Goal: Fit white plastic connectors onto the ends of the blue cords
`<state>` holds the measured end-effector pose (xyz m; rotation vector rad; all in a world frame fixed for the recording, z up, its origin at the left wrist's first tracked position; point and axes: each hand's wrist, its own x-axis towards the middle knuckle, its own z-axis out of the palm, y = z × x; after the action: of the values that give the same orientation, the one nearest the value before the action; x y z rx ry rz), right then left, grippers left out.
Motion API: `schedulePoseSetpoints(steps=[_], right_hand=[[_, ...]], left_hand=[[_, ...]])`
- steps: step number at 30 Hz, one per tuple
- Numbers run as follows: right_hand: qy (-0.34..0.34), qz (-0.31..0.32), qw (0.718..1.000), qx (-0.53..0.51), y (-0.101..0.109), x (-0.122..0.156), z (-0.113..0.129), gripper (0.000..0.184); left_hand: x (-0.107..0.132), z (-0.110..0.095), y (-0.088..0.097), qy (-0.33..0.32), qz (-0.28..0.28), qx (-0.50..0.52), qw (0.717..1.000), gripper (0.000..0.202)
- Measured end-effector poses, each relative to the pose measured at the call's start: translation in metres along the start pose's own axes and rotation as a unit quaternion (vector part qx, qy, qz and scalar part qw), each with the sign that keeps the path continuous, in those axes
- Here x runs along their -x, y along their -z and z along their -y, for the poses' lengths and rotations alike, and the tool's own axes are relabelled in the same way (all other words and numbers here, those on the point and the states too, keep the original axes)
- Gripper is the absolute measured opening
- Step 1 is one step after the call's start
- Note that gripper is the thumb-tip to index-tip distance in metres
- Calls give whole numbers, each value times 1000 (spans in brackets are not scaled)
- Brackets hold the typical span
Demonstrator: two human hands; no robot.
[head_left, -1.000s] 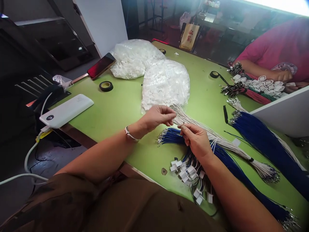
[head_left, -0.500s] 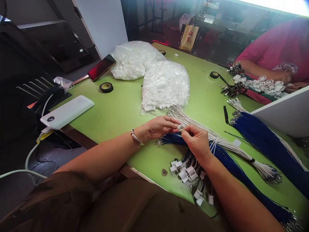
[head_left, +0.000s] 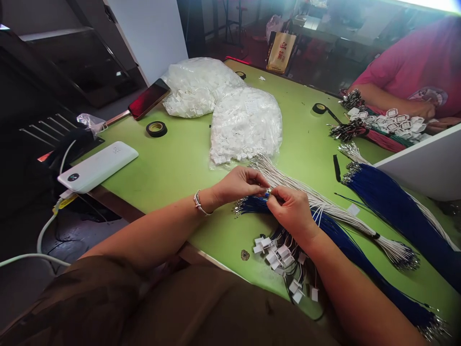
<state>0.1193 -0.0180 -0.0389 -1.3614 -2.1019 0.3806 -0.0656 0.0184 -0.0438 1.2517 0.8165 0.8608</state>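
The left hand (head_left: 239, 185) is reaching in from the left, wrist bent slightly down and carrying a bracelet (head_left: 198, 204), with its thumb and forefinger closing together at the tips. The right hand (head_left: 293, 211) is meeting it from the right, knuckles up, fingers curling inward. Both hands are pinching the same small pale piece (head_left: 268, 191) between their fingertips; it is too small to tell exactly what it is. It is hovering just above the near end of a blue wire bundle (head_left: 345, 250), and thin white strands are trailing from under the right palm. Both forearms are stretching over the edge of the green table (head_left: 173, 168).

Just behind the hands, 1 white wire bundle (head_left: 334, 211) is lying diagonally, touching the blue one. A 2nd blue bundle (head_left: 396, 211) is lying well apart to the right. Near the right wrist, a cluster of wires with white tags (head_left: 281, 254) is spreading toward the table edge. 2 clear bags of white parts (head_left: 247, 125) are sitting behind the hands, touching each other. 3 tape rolls (head_left: 156, 129) are showing on the table, well apart. 1 phone (head_left: 149, 98) and 1 white power bank (head_left: 98, 166) are lying at the left edge. A person in a pink shirt (head_left: 414, 67) is working at the far right corner.
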Motion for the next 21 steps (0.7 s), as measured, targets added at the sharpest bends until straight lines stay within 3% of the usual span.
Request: schedulePoseSetpoints(steps=[3,7,13,21], right_hand=[[30,13,999,39,2,0,0,25],[5,20,1000,5,0,0,-2,22],[-50,54,997,-26,6,-1,-4,24],[-21,98,993,-59,-2,2,-3,32]], left_hand=[[1,-1,-2,-26,-1,-60,998,8],[3,-1,-6,-29,-2,-74,997,8],[1,-4,-2,6,-22,-73,997,8],[1,-2,-1,40,8,-100,994,11]])
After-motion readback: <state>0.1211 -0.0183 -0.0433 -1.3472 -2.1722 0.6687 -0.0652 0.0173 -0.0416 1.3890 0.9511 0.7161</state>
